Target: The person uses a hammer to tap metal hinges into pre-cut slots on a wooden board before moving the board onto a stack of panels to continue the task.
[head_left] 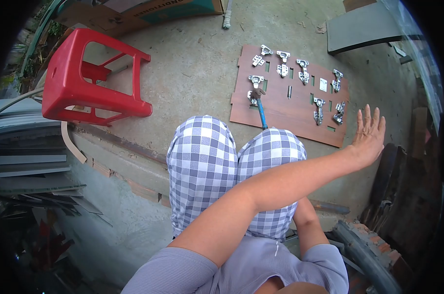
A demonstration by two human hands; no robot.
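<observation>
A person is sitting on a concrete step, looking down over their own knees, which are covered in blue-and-white checked cloth.

The left hand (369,134) is reaching across the body from the lower left, with the arm stretching over both knees. Its fingers (370,116) are spreading flat and straight, released, gripping nothing and touching nothing. Just beyond the fingertips and slightly to their left, a brown wooden board (280,105) is lying flat on the concrete floor. Silver metal cabinet hinges (303,71) are lying scattered on the board; the nearest ones, a pair of hinges (338,113), are sitting just left of the fingertips. Narrow slots are showing in the board between them.

Further left of the fingers, at the board's near edge, a hammer with a blue handle (261,108) is resting with its head on the board and its handle pointing back towards the knees.

The right forearm is dropping down behind the right knee; the right hand is hidden, so its fingers cannot be told.

Far left of the fingers, a red plastic stool (68,73) is lying tipped on its side on the concrete. Beyond the fingers a grey panel (359,29) is lying on the ground.
</observation>
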